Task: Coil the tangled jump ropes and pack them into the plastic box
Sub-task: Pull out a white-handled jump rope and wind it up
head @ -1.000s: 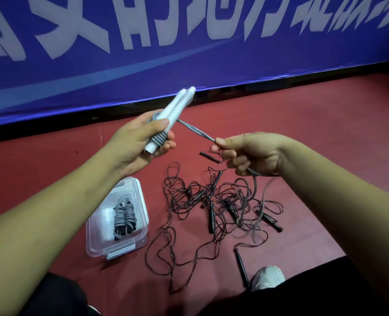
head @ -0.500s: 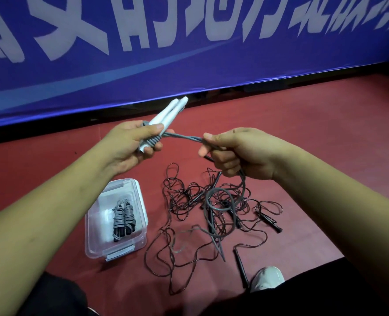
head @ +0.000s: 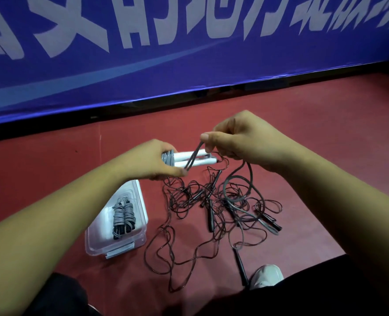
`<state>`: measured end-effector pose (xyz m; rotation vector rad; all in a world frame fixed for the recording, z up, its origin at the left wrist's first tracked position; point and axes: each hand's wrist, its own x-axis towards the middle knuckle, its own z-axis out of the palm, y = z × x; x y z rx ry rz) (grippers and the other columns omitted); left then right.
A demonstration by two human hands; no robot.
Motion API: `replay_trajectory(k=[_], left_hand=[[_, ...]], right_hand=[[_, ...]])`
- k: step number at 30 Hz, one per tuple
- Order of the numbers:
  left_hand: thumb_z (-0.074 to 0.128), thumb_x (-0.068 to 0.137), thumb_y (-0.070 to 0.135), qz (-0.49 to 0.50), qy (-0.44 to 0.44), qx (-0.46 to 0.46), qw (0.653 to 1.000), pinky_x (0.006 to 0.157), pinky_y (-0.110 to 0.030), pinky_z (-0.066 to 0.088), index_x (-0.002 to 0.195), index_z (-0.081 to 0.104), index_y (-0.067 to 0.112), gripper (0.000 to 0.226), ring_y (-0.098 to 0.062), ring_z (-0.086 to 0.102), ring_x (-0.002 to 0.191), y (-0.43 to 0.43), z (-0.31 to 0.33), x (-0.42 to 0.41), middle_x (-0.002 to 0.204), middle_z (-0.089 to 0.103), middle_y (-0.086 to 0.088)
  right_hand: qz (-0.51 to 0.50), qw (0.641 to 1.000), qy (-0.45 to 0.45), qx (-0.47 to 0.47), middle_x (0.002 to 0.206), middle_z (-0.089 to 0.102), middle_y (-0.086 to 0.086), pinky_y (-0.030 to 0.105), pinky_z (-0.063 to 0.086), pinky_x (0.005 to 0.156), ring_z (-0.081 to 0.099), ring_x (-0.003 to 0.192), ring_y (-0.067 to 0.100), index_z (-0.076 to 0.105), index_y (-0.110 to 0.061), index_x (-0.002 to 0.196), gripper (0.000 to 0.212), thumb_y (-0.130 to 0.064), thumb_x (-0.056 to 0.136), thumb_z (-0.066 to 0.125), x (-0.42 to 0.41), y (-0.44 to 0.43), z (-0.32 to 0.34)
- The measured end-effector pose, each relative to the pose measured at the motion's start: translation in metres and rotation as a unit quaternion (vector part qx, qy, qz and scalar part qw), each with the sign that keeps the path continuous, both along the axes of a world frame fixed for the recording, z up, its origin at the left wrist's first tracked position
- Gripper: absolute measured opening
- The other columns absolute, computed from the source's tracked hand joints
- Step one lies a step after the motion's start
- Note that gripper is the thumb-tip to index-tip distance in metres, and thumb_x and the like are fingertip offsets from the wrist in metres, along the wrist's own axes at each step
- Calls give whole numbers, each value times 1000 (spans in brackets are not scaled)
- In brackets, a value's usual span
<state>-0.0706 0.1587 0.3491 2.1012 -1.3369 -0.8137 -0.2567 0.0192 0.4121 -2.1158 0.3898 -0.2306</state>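
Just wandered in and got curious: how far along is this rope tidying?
Early on, it seems. Done: one coiled bundle lies in the plastic box. In hand: the left hand grips a pair of white handles with a few turns wound on, and the right hand pinches the grey cord. Left: the tangled pile of dark ropes with black handles on the floor.

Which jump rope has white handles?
The grey rope gripped in the left hand; the floor tangle and the boxed coil have black handles.

Dim, even indoor light with soft shadows; wide-angle bending at the edges; slight blur throughout the frame.
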Motion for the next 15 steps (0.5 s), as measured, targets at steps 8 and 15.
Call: replay_trajectory(k=[8, 15], left_hand=[[77, 76, 54, -119, -133, 19, 984, 59, -39, 48, 80, 64, 19, 38, -10, 55, 50, -1, 2, -28, 60, 63, -1], [76, 84, 40, -223, -67, -2, 972, 59, -37, 41, 91, 68, 17, 25, -19, 50, 60, 8, 5, -29, 69, 58, -7]], right_hand=[[7, 998, 0, -69, 44, 47, -7, 18, 32, 43, 36, 41, 7, 74, -9, 73, 31, -34, 91, 70, 6, -8, 6], [26, 997, 15, -76, 50, 52, 4, 21, 30, 43, 35, 44, 15, 70, -4, 70, 35, -35, 85, 76, 9, -26, -6]])
